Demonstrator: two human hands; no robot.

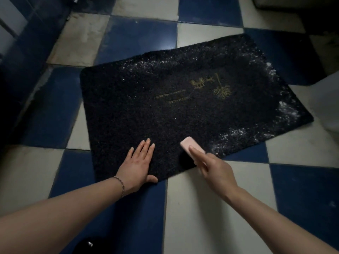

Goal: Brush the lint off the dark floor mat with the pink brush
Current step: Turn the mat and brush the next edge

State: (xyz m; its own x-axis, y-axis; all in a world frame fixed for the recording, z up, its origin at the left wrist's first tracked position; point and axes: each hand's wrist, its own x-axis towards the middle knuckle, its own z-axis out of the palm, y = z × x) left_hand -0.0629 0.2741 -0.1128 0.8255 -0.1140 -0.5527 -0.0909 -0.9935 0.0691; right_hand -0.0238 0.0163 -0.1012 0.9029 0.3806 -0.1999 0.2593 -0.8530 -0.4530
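Observation:
A dark shaggy floor mat [165, 110] with gold stitching lies askew on the checkered floor. White lint [286, 112] speckles its right edge, near right corner and far edge. My left hand [138, 165] lies flat on the mat's near edge, fingers spread, holding nothing. My right hand [212, 167] is closed around the pink brush [189, 144], which rests on the mat near its front edge. The brush's underside is hidden.
Blue and white floor tiles [211, 208] surround the mat. A dark blue wall or door [22, 61] runs along the left. A pale object [328, 107] sits at the right edge. A small dark thing [86, 244] lies by my left forearm.

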